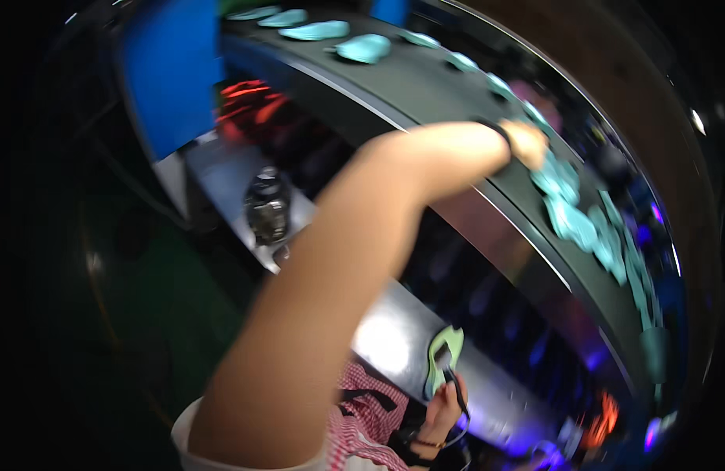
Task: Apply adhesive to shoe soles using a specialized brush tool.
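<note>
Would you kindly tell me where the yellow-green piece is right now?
In the head view, the yellow-green piece is low and right of centre, held in the right hand, in front of the silver metal ledge.

Belt (437,90): dark grey. Flat pieces (571,224) along it: plain teal. Piece (454,343) by right hand (443,406): yellow-green, teal edge. Checked cloth (369,421), near: red and white. Left sleeve (186,436): white. Left wristband (505,147): black. Panel (170,78), far left: bright blue. Floor (142,290), left: dark green.
</note>
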Demonstrator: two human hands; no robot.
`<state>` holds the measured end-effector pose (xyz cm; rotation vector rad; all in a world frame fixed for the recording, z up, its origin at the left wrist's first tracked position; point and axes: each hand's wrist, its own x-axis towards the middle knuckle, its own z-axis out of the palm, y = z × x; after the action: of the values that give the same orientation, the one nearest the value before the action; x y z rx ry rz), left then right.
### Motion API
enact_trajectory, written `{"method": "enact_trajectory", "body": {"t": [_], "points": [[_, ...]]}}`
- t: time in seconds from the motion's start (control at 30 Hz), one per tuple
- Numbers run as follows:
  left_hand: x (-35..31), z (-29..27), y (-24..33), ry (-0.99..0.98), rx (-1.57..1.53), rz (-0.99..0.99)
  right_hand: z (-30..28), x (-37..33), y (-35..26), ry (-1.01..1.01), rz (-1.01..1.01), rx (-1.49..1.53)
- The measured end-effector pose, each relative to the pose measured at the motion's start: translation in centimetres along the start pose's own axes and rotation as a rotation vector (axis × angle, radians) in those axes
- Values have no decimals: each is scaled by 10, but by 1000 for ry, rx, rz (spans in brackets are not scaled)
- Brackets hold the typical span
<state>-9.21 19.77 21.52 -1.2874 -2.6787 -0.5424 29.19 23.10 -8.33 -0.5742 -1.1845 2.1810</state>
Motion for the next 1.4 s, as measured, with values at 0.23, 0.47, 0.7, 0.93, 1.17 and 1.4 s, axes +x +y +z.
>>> {"method": "enact_trajectory", "body": {"t": [0.23, 0.47, 0.7, 0.93, 1.17, 1.4], "points": [[60, 50, -7, 56, 302, -38, -25, 14, 0, -115, 31, 26], [-19, 27, -4, 9, 195, 206, -39, 22, -7, 8, 11, -7], [-173, 67, -38, 787, -1605, -270, -14, 26, -17, -56, -72, -46], [-265, 143, -55, -409, -2257, -6, 19, 26, -50, -88, -140, 136], [-300, 228, 12, -534, -2534, -489, 61, 38, -25, -219, 59, -171], [-307, 234, 33, -568, -2568, -431, 83, 62, -23, -158, -7, -286]]}}
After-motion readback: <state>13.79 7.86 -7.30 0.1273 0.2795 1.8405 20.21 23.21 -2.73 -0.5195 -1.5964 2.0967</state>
